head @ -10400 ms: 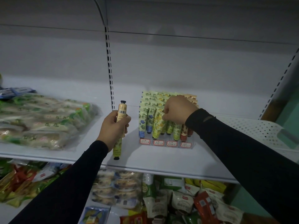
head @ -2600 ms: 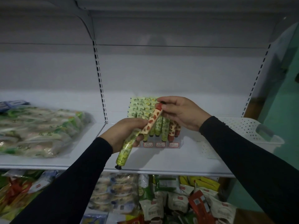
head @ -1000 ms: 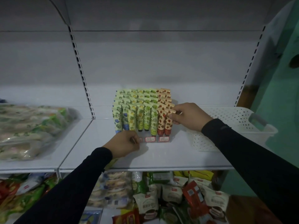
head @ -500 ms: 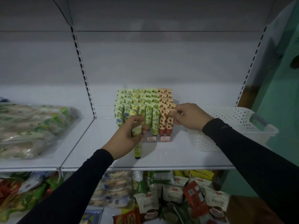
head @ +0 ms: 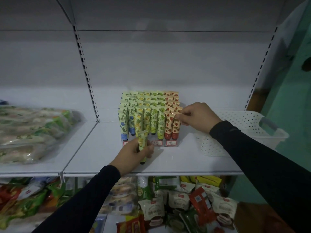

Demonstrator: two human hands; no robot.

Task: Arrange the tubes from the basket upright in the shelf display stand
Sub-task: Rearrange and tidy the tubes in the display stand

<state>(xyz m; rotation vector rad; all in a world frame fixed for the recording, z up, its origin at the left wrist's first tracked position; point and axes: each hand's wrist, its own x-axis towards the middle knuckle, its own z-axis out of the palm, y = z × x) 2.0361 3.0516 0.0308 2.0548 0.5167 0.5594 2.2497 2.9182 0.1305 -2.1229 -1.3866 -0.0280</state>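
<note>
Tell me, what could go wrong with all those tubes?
The left hand holds a yellow tube right in front of the packed stand. Pushing it in could topple neighbours. The right hand pinches a red tube at the row's end; a tug might tip it out.

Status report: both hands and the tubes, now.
Left hand grips yellow-green tube, cap down. Right hand pinches red strawberry tube in clear display stand. Nothing blocking.

White basket (head: 242,125); yellow-green, fruit-patterned tube (head: 142,142).
</note>
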